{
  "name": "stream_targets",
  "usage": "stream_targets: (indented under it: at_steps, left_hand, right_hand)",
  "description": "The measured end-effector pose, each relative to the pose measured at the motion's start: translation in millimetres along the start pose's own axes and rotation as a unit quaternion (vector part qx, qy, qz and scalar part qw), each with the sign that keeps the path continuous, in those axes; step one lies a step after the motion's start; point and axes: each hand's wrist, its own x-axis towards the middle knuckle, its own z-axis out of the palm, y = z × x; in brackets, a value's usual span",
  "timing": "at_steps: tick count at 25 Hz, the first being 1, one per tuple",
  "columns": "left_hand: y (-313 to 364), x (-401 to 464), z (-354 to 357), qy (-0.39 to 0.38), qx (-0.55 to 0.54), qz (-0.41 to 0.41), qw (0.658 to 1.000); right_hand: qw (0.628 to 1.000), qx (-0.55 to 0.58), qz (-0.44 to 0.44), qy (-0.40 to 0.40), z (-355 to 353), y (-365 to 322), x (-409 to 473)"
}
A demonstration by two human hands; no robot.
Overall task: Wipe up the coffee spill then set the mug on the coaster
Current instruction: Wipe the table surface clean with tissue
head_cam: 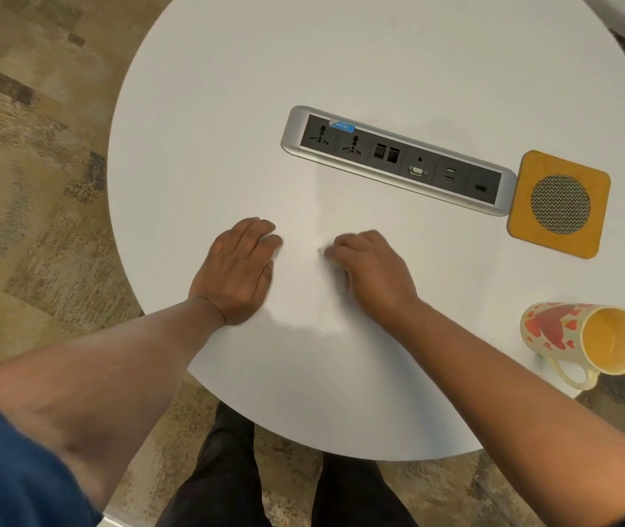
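My right hand is curled on a small white tissue that peeks out under its fingers, pressed to the round white table near the middle. My left hand lies flat, palm down, on the table just left of it, holding nothing. A cream mug with red hearts lies on its side at the table's right edge, its yellow inside facing right and its handle toward me. The square yellow coaster with a round mesh centre sits farther back on the right. No coffee stain is clearly visible.
A silver and black socket strip is set into the table, running diagonally from the centre to the coaster. Patterned carpet surrounds the table. My legs in dark trousers stand below the near edge.
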Motion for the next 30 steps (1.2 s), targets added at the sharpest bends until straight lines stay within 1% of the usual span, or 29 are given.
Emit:
stream_targets:
  at_steps: [3,6,9,10,13,14,15,16,17,20,23,25,26,27,28,29,30]
  left_hand:
    - [1,1,-1,-0.005,0.0,-0.002,1.0]
    - [1,1,-2,-0.008,0.001,-0.002,1.0]
    - [2,1,-3,-0.01,-0.001,-0.006,1.0]
    - [2,1,-3,-0.009,-0.001,-0.005,1.0]
    - [2,1,-3,-0.011,-0.004,-0.005,1.0]
    - [1,1,-3,-0.011,-0.004,-0.005,1.0]
    - [1,1,-3,-0.012,-0.004,-0.005,1.0]
    - [1,1,-2,-0.014,-0.005,-0.005,1.0]
    - [1,1,-2,-0.016,-0.005,-0.004,1.0]
    - [1,1,-3,-0.017,-0.005,0.001,1.0]
    - [2,1,-3,-0.011,-0.005,0.001,1.0]
    - [2,2,-3,-0.006,-0.007,0.005,1.0]
    - [2,2,-3,-0.004,-0.008,0.005,1.0]
    - [2,1,-3,-0.004,-0.008,0.005,1.0]
    - [2,1,-3,-0.005,-0.009,0.005,1.0]
    - [1,1,-3,-0.006,-0.008,0.005,1.0]
    - [1,1,-3,-0.005,-0.008,0.006,1.0]
  right_hand:
    - [0.999,0.002,-0.023,-0.039,7,-6,-33]
    - [0.998,-0.01,-0.008,-0.058,17,-16,-64]
    - [0.998,-0.004,0.017,-0.054,26,-30,-76]
    - [0.998,0.014,0.034,-0.041,24,-29,-71]
    - [0.993,0.067,0.079,0.055,15,-16,-42]
    - [0.99,0.075,0.095,0.075,13,-12,-32]
    - [0.987,0.087,0.11,0.078,13,-12,-25]
    - [0.988,0.092,0.109,0.066,16,-15,-21]
    - [0.991,0.084,0.091,0.05,20,-21,-21]
    - [0.999,0.046,0.008,-0.009,31,-34,-40]
    - [0.993,0.016,-0.064,-0.101,30,-31,-72]
    - [0.986,0.022,-0.097,-0.136,23,-23,-90]
    - [0.985,0.059,-0.088,-0.135,20,-18,-95]
    - [0.985,0.123,-0.049,-0.113,16,-12,-96]
    - [0.978,0.196,0.023,-0.06,11,-5,-94]
    - [0.961,0.254,0.112,0.009,5,4,-88]
    - [0.938,0.283,0.192,0.062,-1,14,-81]
